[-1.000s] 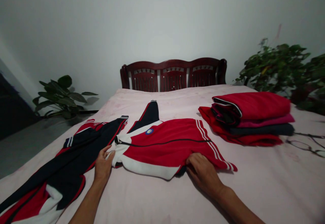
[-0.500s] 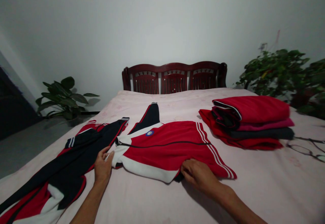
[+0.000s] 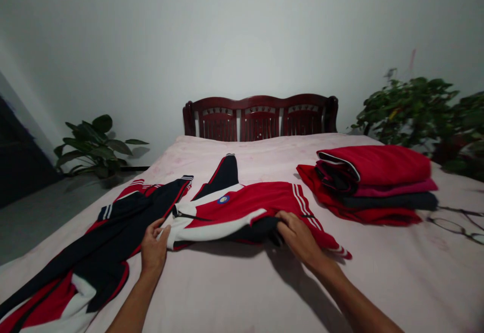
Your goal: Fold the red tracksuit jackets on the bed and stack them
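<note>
A red, white and navy zip jacket [image 3: 242,202] lies front up on the bed, its collar to the left and its striped hem to the right. My left hand [image 3: 154,242] pinches the white collar end. Closed on the near side of the jacket, my right hand [image 3: 297,235] holds the navy sleeve part lifted off the sheet and folded over the front. The lifted cloth covers the middle of the black zipper. One navy sleeve [image 3: 221,174] points away towards the headboard.
More navy and red jackets [image 3: 124,227] lie loosely at the left. A stack of folded clothes [image 3: 374,182] sits at the right, with eyeglasses [image 3: 449,224] beside it. Beyond the pink sheet [image 3: 272,156] is a wooden headboard [image 3: 260,116]. Potted plants [image 3: 96,144] stand on both sides.
My right hand has raised the near side of the jacket and moved it away from me, over the front. My left hand stays at the collar.
</note>
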A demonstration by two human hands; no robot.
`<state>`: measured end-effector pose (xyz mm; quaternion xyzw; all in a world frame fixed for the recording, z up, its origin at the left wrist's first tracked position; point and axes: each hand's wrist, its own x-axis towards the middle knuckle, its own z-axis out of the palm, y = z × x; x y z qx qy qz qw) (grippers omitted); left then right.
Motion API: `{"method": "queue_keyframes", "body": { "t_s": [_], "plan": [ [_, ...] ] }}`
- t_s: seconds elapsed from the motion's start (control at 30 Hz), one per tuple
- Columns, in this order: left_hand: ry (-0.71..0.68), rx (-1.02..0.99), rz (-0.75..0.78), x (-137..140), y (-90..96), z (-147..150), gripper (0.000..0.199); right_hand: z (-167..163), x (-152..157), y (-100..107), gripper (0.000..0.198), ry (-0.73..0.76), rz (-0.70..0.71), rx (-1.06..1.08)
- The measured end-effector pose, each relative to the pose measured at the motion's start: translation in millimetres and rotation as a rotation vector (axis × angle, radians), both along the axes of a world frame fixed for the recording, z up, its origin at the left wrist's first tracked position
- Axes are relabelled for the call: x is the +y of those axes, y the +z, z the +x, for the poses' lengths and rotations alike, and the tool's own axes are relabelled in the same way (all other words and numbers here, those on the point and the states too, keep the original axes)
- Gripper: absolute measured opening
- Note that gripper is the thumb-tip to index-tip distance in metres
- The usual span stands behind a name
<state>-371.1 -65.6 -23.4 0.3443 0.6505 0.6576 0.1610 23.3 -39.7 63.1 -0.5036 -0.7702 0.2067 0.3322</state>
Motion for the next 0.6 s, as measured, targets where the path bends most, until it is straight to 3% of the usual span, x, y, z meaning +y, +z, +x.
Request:
{"method": "queue_keyframes", "body": {
  "t_s": [0.1, 0.2, 0.3, 0.43, 0.5, 0.6],
  "plan": [
    [-0.001, 0.029, 0.008, 0.4, -1.6, -1.0, 0.064, 5.3, -7.1, 42.7, 0.023, 0.134, -0.171, 0.225],
    [-0.007, 0.044, 0.016, 1.5, -5.5, -3.5, 0.061, 6.0, -25.2, 63.5, 0.034, 0.318, -0.488, 0.296],
    [-0.011, 0.048, 0.014, 2.1, -10.2, -7.7, 0.058, 11.6, -38.7, 63.8, 0.041, 0.468, -0.782, 0.231],
    [-0.021, 0.129, -0.048, 2.6, -15.4, -14.6, 0.054, 33.1, -47.5, 48.3, 0.05, 0.547, -0.957, 0.226],
    [-0.034, 0.143, -0.075, 3.1, -16.8, -17.4, 0.051, 44.8, -54.9, 36.0, 0.053, 0.552, -0.983, 0.153],
    [-0.03, 0.167, -0.099, 4.0, -17.6, -20.0, 0.047, 56.9, -73.9, 14.4, 0.039, 0.522, -0.716, -0.076]
  ]
}}
